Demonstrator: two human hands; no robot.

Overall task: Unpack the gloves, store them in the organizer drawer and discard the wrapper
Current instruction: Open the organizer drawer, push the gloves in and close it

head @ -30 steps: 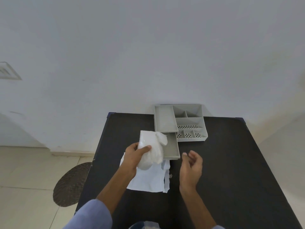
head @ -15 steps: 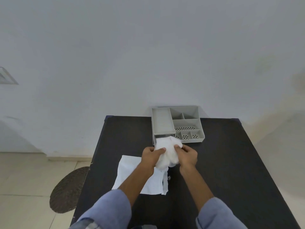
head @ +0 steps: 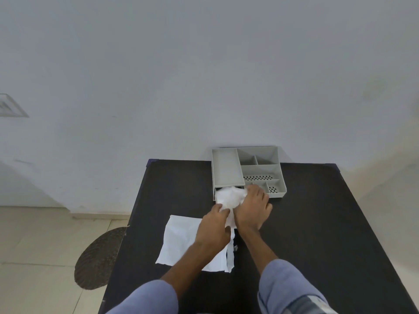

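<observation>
A crumpled bundle of white gloves (head: 229,197) lies at the front of the grey organizer (head: 247,171), over its pulled-out drawer, which is almost wholly hidden. My right hand (head: 254,208) presses on the bundle's right side with fingers curled over it. My left hand (head: 214,225) pinches the bundle's near lower edge. The torn white wrapper (head: 181,239) lies flat on the black table (head: 317,223), partly under my left wrist.
The organizer stands against the white wall at the table's far edge, with several open compartments on top. A dark round mat (head: 97,257) lies on the tiled floor left of the table. The table's left edge runs close to the wrapper.
My left hand carried the gloves from above the wrapper forward to the drawer. My right hand came in and took hold of them too. Both hands now push the bundle down at the drawer.
</observation>
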